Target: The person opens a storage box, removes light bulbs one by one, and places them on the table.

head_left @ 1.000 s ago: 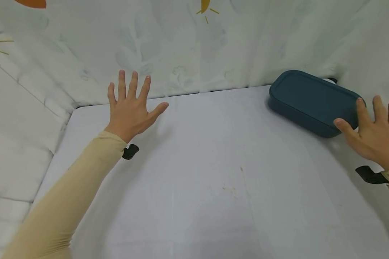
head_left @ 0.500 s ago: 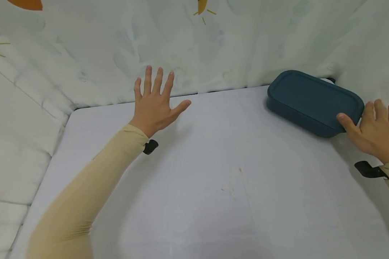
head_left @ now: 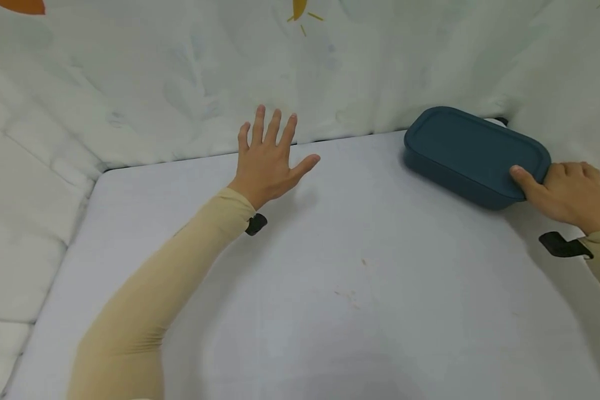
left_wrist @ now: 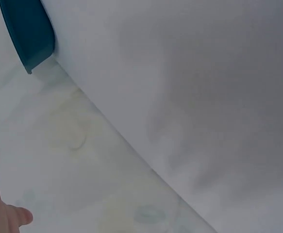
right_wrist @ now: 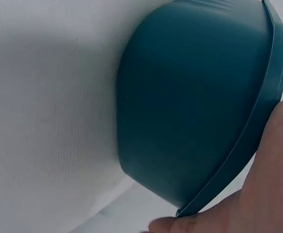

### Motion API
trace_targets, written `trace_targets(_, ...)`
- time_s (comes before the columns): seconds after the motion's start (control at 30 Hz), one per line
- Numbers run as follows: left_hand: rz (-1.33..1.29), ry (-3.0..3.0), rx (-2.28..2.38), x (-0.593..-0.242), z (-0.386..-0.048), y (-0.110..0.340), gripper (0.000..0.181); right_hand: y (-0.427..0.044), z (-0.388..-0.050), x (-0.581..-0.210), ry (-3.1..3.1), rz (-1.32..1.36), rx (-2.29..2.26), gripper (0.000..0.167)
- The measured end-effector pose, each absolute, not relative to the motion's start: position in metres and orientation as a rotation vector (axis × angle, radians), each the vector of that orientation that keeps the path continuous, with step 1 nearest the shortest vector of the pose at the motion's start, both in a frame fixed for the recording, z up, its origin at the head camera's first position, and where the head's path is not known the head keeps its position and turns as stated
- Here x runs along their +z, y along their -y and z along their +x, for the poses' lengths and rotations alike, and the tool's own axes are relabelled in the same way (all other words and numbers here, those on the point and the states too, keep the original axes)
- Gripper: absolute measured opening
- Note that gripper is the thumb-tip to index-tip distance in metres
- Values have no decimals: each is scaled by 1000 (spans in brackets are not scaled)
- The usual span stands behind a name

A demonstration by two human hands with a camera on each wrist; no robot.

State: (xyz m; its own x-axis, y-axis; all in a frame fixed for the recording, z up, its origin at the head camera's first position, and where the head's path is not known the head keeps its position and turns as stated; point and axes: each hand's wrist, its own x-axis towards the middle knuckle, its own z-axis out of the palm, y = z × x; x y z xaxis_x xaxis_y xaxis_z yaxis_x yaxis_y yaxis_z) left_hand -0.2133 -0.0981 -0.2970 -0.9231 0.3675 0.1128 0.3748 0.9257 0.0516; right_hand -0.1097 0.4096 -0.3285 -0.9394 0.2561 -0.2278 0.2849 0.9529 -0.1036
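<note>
A dark teal lidded box [head_left: 475, 150] sits at the back right of the white table [head_left: 300, 289]. My right hand [head_left: 575, 194] is at its right end, thumb on the lid and fingers bent over the far side of that end. In the right wrist view the hand [right_wrist: 258, 189] touches the rim of the box [right_wrist: 190, 97]. My left hand [head_left: 270, 158] hovers over the table's back edge with fingers spread, holding nothing. The left wrist view shows part of that hand [left_wrist: 3, 208] and an end of the box [left_wrist: 29, 34].
A white patterned curtain [head_left: 180, 83] hangs behind the table, and white padded fabric [head_left: 20, 222] lies along the left side. A small white and black item [head_left: 497, 121] shows behind the box. Small brownish stains mark the tabletop.
My left hand has moved right along the back edge, still spread. My right hand has come onto the box's right end, its fingers now bent against it. The view has shifted slightly.
</note>
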Motion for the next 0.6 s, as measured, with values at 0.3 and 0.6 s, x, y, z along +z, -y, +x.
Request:
trace_targets(0.3, -618, 3029, -177, -307, -221, 65, 89, -417, -121, -326, -2840, 296, -160, 111)
trace_targets(0.6, -671, 3088, -262, -318, -223, 22, 88, -428, -127, -330, -2798, 189, -193, 104)
